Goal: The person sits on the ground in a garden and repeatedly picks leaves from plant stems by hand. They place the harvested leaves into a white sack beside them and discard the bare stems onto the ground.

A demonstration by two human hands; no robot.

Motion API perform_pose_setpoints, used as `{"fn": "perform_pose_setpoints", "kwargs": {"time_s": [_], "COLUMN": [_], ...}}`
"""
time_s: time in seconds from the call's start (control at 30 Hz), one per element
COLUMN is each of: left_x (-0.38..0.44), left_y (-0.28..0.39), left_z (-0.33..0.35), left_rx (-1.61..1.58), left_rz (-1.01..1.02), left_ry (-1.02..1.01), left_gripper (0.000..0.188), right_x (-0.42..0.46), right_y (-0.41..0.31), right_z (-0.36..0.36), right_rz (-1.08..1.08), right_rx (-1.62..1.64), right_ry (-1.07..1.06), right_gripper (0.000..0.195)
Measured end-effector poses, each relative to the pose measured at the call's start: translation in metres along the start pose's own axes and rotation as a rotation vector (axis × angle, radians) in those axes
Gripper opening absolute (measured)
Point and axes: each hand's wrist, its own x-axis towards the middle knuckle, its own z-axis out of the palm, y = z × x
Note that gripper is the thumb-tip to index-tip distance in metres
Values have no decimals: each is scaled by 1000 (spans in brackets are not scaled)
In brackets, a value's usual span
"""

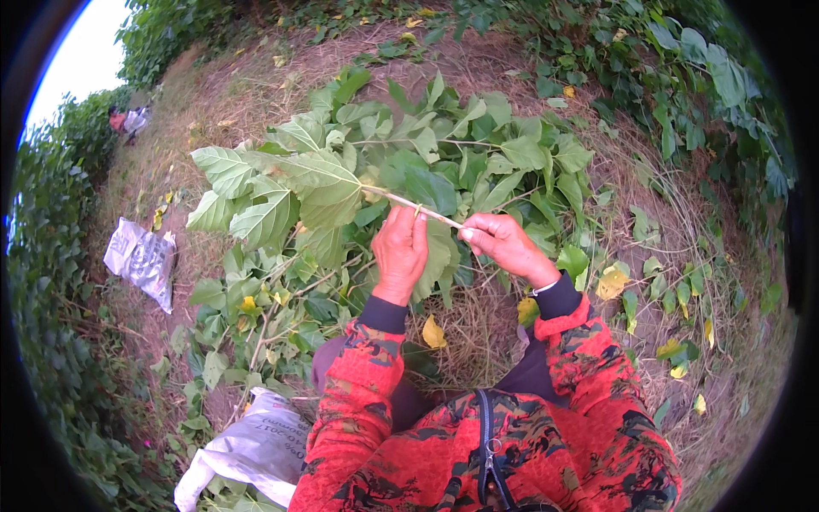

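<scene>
A cut leafy branch [441,218] is held up in front of me, its broad green leaves [326,176] spreading to the left. My right hand [502,243] grips the bare end of the stem. My left hand [401,246] pinches at the stem further along, where a small yellow-green leaf stalk shows between thumb and finger. Beneath both hands lies a heap of leafy branches [524,153] on the ground. More twigs and leaves lie at the lower left, beside my knee.
A white woven sack [256,441] bearing print, with leaves at its opening, lies at the lower left. Another printed bag [141,259] rests on the dirt at the left. Leafy bushes [57,320] border the ground on both sides. A person [118,120] and a pale bundle appear far at upper left.
</scene>
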Motion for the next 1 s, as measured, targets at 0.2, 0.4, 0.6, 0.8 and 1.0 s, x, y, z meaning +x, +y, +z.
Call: {"fn": "perform_pose_setpoints", "kwargs": {"time_s": [0.2, 0.4, 0.6, 0.8, 1.0], "left_x": [-9, -5, 0, -26, -13], "left_y": [-18, -4, -6, 22, 19], "left_z": [10, 4, -5, 31, 20], "left_rx": [-589, -768, -608, -709, -573], "left_rz": [-325, -534, -364, -259, -101], "left_ry": [-137, -226, -319, -447, -547], "left_gripper": [14, 14, 14, 23, 21], "right_x": [-3, -10, -10, -18, -26], "right_y": [-15, -9, 3, 10, 2], "right_z": [0, 3, 4, -1, -12], "right_rz": [181, 57, -140, -288, -264], "right_rx": [117, -68, -36, -155, -330], "right_ry": [-139, -15, -8, 188, 363], "right_gripper": [23, 21, 22, 22, 19]}}
